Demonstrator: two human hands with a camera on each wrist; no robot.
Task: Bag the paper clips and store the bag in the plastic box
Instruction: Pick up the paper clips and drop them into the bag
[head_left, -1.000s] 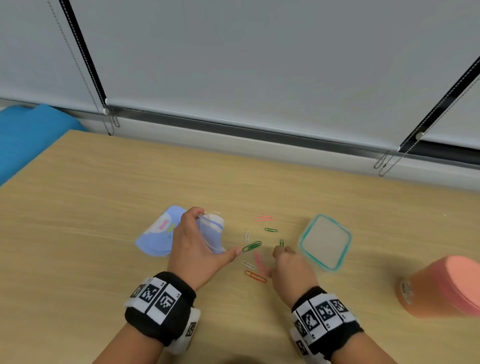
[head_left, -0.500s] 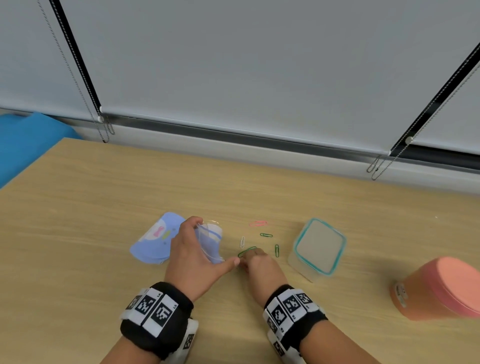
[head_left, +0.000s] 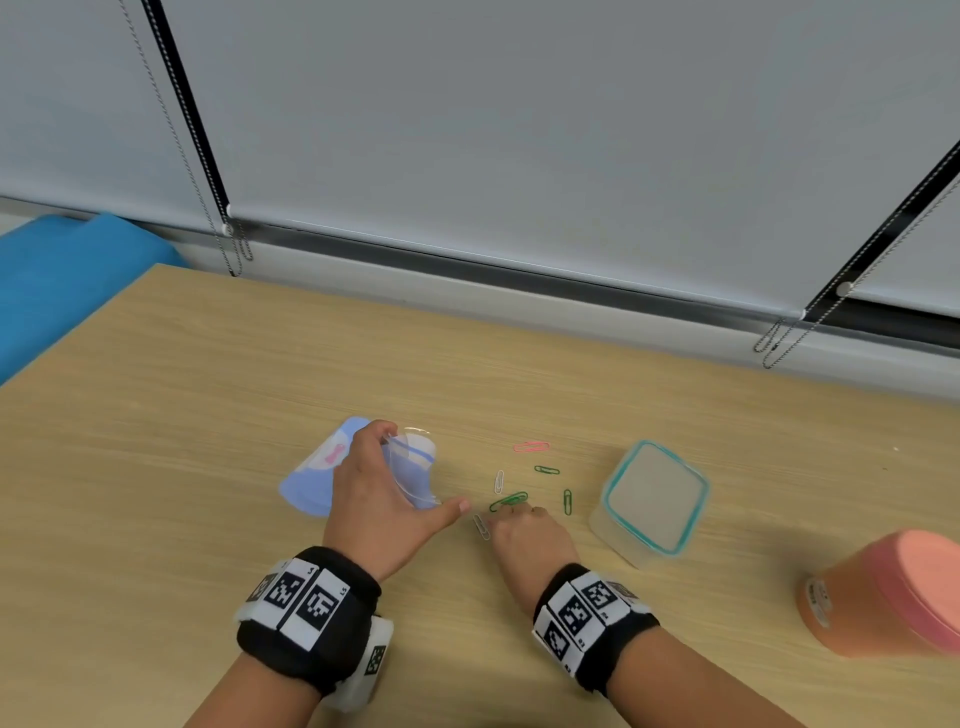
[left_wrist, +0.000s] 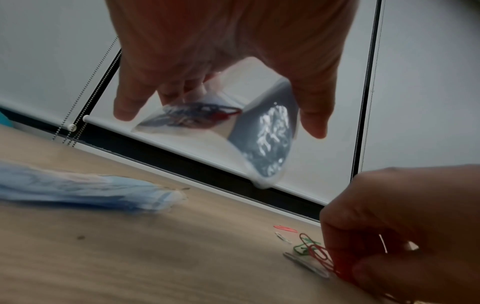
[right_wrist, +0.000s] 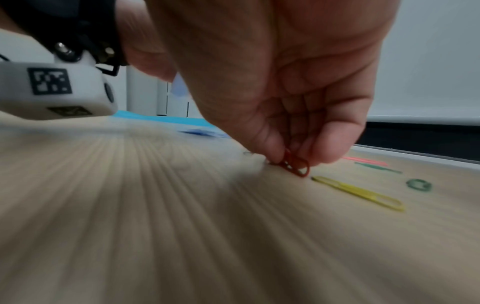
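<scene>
Red paper clips (right_wrist: 296, 164) are pinched between the curled fingers of the right hand (head_left: 524, 538) at the tabletop. The clear bag (head_left: 413, 470), some clips already inside, is gripped by the left hand (head_left: 379, 499), seemingly mouth-open for loading. Loose clips (head_left: 509, 500) lie between; the plastic box (head_left: 655, 496) waits just right.

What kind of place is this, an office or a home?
Probably an office or a lab workroom, though I cannot be sure. A plain wooden desk stands against a window with grey roller blinds and bead chains, and coloured paper clips lie scattered on it.
</scene>
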